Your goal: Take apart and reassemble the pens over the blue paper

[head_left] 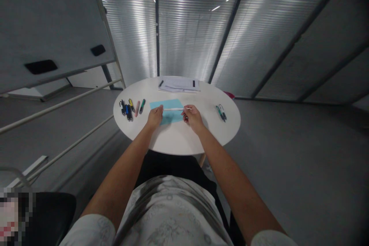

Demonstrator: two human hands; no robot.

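Observation:
A thin white stick [173, 109], whose exact kind I cannot make out, is held level between my two hands. My left hand [156, 114] is closed on its left end. The fingers of my right hand [192, 115] pinch the other end. Beneath the stick lies a light blue sheet [172, 118] on the round white table [175, 142], partly covered by both hands.
Several pens and markers [127, 110] lie at the table's left, with a pink marker [137, 108] and a green marker [142, 106] beside them. Two markers [221, 112] lie at the right. Papers [178, 84] rest at the far edge. A whiteboard frame [60, 103] stands left.

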